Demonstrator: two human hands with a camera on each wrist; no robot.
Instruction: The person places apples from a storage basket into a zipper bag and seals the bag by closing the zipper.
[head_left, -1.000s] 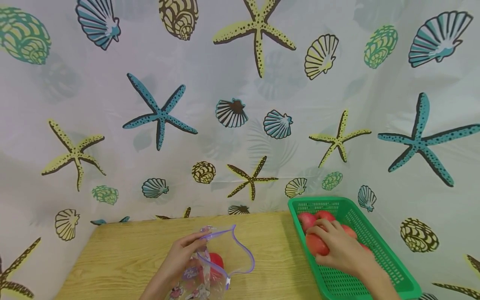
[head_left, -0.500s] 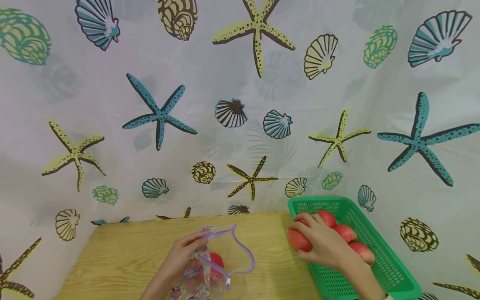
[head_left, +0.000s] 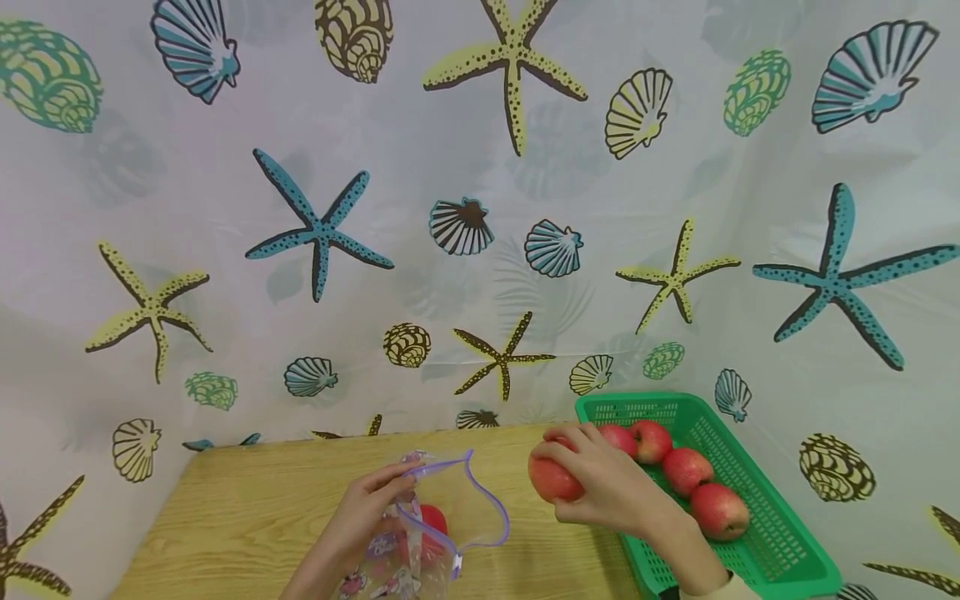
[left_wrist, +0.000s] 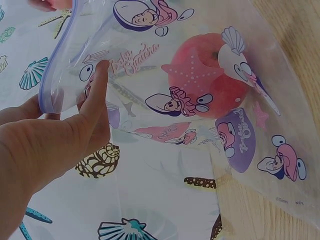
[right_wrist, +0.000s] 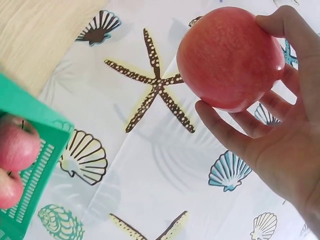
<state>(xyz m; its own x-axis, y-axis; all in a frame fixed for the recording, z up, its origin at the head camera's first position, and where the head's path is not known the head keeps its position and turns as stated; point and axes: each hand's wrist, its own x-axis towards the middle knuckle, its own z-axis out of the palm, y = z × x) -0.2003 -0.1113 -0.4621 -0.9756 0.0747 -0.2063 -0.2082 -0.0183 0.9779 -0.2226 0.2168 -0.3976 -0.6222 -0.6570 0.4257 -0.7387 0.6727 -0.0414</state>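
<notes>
My right hand (head_left: pixel 600 479) grips a red apple (head_left: pixel 553 473) between thumb and fingers, in the air just left of the green basket. The right wrist view shows that apple (right_wrist: pixel 230 59) large, held by the fingertips. My left hand (head_left: pixel 367 508) pinches the edge of a clear zip bag (head_left: pixel 480 504) with a purple seal, its mouth spread and facing right. Inside the bag lies another red apple (left_wrist: pixel 207 75), seen through the printed cartoon plastic in the left wrist view. The left thumb (left_wrist: pixel 97 95) lies along the bag near its seal.
A green plastic basket (head_left: pixel 780 517) stands at the right of the wooden table (head_left: pixel 247 500), with several apples (head_left: pixel 718 511) in it. A white sheet (head_left: pixel 480 292) printed with starfish and shells hangs behind the table and at its sides.
My right hand has lifted the apple out of the basket and carried it left, past the basket's rim. The left hand and the bag have stayed in place.
</notes>
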